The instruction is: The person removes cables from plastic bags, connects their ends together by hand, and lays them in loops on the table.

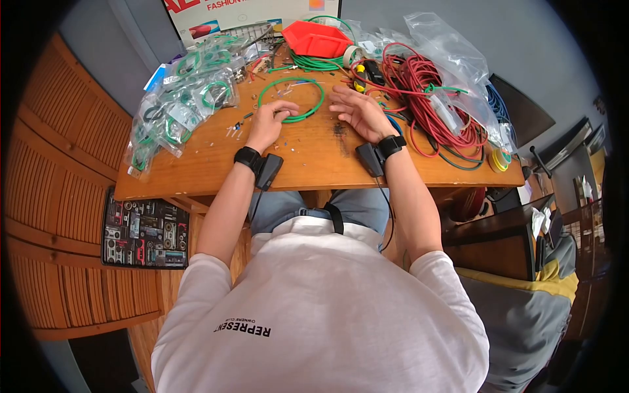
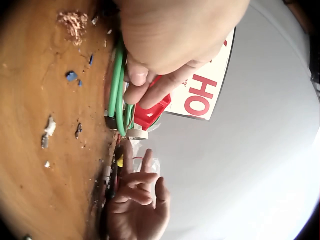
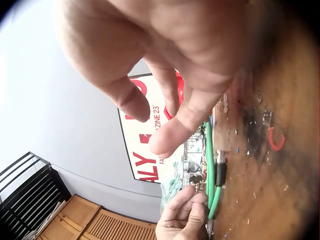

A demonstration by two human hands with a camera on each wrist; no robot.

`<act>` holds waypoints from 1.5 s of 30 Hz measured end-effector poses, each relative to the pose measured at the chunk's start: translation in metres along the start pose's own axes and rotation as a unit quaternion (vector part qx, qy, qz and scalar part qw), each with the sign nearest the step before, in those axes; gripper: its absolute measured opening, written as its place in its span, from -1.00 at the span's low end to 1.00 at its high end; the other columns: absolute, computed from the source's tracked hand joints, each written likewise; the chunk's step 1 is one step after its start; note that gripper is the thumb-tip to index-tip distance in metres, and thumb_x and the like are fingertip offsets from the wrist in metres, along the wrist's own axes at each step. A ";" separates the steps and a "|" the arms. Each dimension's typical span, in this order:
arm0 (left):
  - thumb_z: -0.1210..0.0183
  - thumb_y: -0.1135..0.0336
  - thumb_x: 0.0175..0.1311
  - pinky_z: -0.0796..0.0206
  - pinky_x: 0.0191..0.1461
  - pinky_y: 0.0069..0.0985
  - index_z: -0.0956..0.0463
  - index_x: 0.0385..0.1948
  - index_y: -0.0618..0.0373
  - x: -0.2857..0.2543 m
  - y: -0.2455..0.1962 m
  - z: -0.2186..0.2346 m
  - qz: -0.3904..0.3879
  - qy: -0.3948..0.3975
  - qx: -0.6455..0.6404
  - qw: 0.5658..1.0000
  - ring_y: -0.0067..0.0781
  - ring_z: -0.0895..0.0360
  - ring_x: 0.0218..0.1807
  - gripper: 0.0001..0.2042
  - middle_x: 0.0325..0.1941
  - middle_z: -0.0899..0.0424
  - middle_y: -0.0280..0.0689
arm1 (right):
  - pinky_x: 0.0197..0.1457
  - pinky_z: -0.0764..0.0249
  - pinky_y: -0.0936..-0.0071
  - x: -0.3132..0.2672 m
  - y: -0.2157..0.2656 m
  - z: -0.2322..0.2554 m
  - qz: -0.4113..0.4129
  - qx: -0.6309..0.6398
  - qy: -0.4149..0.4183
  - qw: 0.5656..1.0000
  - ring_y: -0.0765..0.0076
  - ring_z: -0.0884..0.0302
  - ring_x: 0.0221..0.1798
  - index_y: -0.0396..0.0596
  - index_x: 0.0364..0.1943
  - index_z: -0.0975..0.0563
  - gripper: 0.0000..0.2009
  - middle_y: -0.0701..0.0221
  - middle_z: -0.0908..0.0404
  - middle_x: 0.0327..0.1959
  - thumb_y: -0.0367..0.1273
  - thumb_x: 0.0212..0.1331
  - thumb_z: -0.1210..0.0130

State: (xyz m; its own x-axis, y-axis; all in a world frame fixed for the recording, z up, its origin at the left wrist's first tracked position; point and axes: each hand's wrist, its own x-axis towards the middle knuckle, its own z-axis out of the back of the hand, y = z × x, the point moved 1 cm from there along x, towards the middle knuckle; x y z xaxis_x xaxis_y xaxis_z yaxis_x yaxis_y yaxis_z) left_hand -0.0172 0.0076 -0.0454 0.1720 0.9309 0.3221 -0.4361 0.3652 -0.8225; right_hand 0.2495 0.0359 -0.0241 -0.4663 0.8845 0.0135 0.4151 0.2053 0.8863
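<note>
A coiled loop of green cable (image 1: 322, 98) lies on the wooden table in front of the person. The left hand (image 1: 270, 123) is over the loop's near left side, fingers loosely bent; in the left wrist view its thumb and fingertips are right beside the green cable (image 2: 116, 85), not wrapped round it. In the right wrist view a short black sleeve (image 3: 220, 168) sits at the cable. To the right of the loop, the right hand (image 1: 364, 116) is raised over the table with its fingers spread and relaxed, holding nothing.
Bagged green cables (image 1: 190, 98) cover the table's left side. At the back stands a red bin (image 1: 318, 39) beside a tape roll (image 1: 353, 56). A red cable heap (image 1: 426, 98), a yellow-black tool (image 1: 360, 77) and a plastic bag (image 1: 452, 49) lie right. Small scraps (image 2: 71, 76) litter the wood.
</note>
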 end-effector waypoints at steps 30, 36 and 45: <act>-0.03 0.71 0.23 -0.48 0.02 -0.47 -0.68 -0.15 0.20 -0.002 0.005 -0.003 -0.001 -0.014 -0.035 0.999 -0.42 -0.69 -0.06 -0.71 -0.16 -0.77 -0.27 | -0.13 -0.56 0.57 -0.005 0.004 -0.008 -0.021 0.046 0.099 0.994 0.47 -0.68 -0.07 -0.26 0.24 -0.45 -0.60 0.29 -0.65 0.06 -0.35 0.40 -0.06; 0.18 0.83 -0.05 -0.42 0.04 -0.53 -0.67 -0.15 0.22 -0.002 0.004 0.000 -0.026 -0.006 -0.020 0.999 -0.42 -0.67 -0.01 -0.49 -0.15 -0.77 -0.26 | -0.14 -0.56 0.55 -0.005 0.005 -0.008 -0.019 0.061 0.103 0.993 0.46 -0.68 -0.07 -0.26 0.24 -0.46 -0.61 0.31 -0.65 0.07 -0.36 0.40 -0.05; 0.19 0.83 -0.12 -0.41 0.02 -0.55 -0.68 -0.15 0.20 -0.002 0.005 0.001 -0.022 0.004 -0.046 0.999 -0.41 -0.67 -0.01 -0.45 -0.13 -0.78 -0.26 | -0.14 -0.55 0.53 -0.004 0.004 -0.005 -0.005 0.080 0.087 0.993 0.43 -0.67 -0.06 -0.25 0.21 -0.47 -0.62 0.33 -0.62 0.12 -0.36 0.39 -0.05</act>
State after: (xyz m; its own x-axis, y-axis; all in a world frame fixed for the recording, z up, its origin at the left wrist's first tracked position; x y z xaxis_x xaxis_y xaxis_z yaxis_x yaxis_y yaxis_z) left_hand -0.0202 0.0072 -0.0495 0.1968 0.9138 0.3553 -0.3452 0.4037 -0.8473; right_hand 0.2488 0.0313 -0.0186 -0.5931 0.7992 0.0982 0.5226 0.2893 0.8020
